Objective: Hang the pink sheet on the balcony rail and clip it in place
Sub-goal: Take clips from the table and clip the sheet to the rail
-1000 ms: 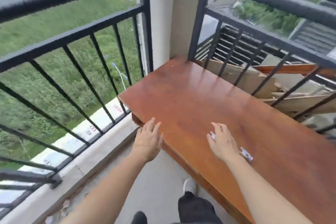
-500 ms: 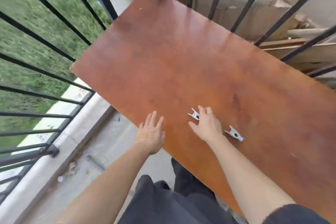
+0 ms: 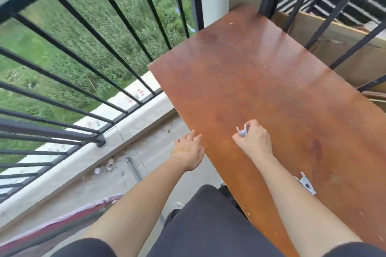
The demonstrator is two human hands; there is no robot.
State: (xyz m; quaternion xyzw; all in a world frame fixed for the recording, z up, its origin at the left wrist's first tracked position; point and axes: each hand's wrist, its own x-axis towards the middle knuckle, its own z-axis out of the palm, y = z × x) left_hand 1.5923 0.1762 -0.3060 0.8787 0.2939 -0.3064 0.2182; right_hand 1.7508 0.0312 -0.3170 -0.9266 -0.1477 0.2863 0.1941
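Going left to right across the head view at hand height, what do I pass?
Black balcony railing, left hand, right hand pinching a white clip, second white clip lying on the wooden table.

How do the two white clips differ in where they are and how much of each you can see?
The held clip is pinched in the right hand; the loose clip lies flat on the table, untouched, beside the right forearm. Only the held clip's forked end shows past the fingers; the loose clip shows almost whole. Both are white, with similar forked ends.
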